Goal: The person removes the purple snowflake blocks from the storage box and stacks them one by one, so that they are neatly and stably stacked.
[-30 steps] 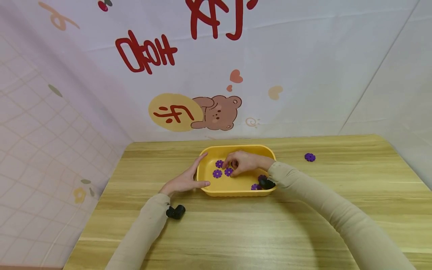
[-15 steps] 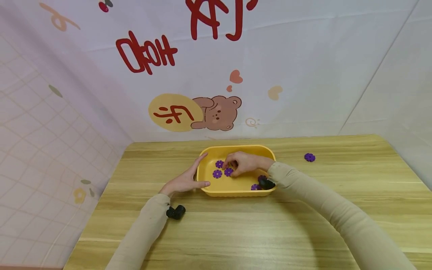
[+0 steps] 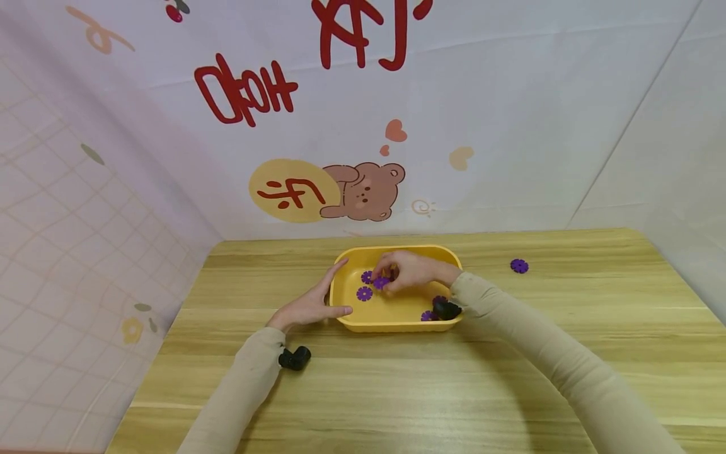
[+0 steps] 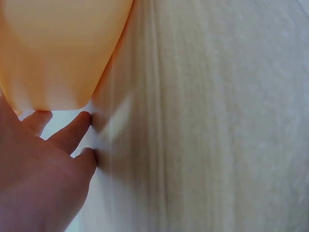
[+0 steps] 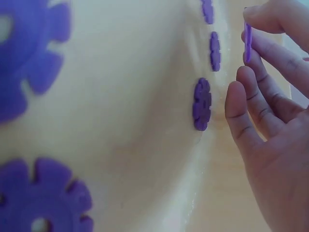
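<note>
Purple notched disc [image 5: 248, 43] inside the yellow tray [image 3: 397, 327], pinched between thumb and fingers of the right hand [image 3: 413, 270]. Two flat discs [image 3: 364, 294] lie in the tray's left part; another pair [image 3: 428, 316] at its right end, partly hidden by a black wrist device [image 3: 447, 309]. Left hand [image 3: 309, 307] at the tray's left end, fingers spread and straight, thumb on rim. Lone disc [image 3: 518, 266] on the counter [image 3: 363, 397], right of the tray. Bear print [image 3: 371, 192] on the wall behind it.

Red sideways 乐 [image 3: 291, 192] on a printed yellow circle [image 3: 309, 211]
</note>
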`<state>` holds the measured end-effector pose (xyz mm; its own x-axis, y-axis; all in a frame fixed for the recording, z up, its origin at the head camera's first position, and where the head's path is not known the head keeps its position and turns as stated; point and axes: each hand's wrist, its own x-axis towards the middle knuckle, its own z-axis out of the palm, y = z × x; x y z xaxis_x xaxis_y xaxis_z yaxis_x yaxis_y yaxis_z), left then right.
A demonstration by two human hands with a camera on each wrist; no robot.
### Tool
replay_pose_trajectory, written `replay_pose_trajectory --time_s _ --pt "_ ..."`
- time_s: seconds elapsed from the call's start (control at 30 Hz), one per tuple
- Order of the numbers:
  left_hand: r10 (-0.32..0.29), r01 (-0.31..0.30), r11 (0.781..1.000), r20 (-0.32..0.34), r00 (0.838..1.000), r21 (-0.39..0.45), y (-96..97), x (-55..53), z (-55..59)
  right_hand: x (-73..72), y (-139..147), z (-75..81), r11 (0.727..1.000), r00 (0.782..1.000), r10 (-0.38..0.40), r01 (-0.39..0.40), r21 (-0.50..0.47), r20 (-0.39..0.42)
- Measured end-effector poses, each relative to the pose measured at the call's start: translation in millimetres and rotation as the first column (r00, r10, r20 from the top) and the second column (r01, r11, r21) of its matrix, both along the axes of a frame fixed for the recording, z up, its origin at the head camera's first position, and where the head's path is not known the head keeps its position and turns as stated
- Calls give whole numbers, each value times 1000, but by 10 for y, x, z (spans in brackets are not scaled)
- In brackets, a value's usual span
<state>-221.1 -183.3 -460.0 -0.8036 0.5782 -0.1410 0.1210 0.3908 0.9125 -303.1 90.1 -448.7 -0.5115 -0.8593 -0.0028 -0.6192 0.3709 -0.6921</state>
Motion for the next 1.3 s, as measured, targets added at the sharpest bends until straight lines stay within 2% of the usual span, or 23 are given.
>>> replay_pose_trajectory --time_s 0.33,0.77,0.83,1.07,1.3 --pt "9 -9 1000 6 1000 -7 9 7 13 -6 18 107 996 999 -12 17 -88 47" --pt "8 -8 999 0 1000 -36 11 -9 18 71 65 341 995 999 6 -3 -97 38" --pt "4 -4 999 4 1000 -36 18 0 54 79 79 357 995 999 8 -5 -96 38" --pt "-2 2 1000 19 1000 -12 76 129 315 132 159 447 994 999 2 3 -106 41" --pt "5 -5 1000 18 1000 -1 77 144 326 194 303 523 992 999 -11 15 -126 38"
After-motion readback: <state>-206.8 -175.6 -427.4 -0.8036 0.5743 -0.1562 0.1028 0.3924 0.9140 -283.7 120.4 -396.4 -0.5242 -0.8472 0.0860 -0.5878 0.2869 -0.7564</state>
